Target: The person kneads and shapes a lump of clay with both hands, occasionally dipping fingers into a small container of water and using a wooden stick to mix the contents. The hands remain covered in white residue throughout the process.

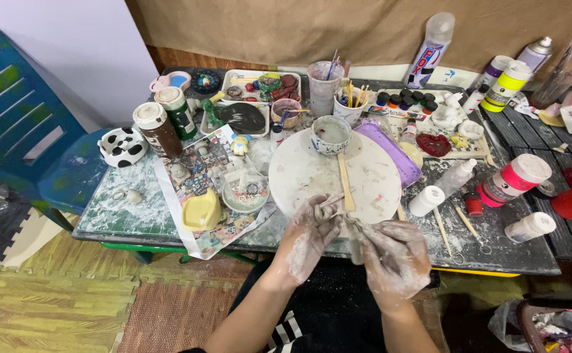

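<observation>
Left hand (307, 236): clay-smeared, fingers curled, pinching small grey clay piece (320, 210) plus thin wooden stick (336, 196) at near edge of round white board (299, 173). Clay piece: wet, grey, lumpy, exact shape unclear. Right hand (396, 255): clay-coated, closed around slim grey tool (354, 240), just beside left hand. Flat wooden strip (345, 180) lies on board; patterned bowl (330, 134) at far rim.

The bare middle of the round white clay-smeared board (312, 173) leaves a hand free passage, hemmed by the patterned ceramic bowl (330, 134) behind, a flat wooden stick (345, 182) across it, the purple plastic tray (390, 151) rightward and a yellow clay piece (201, 211) leftward.
</observation>
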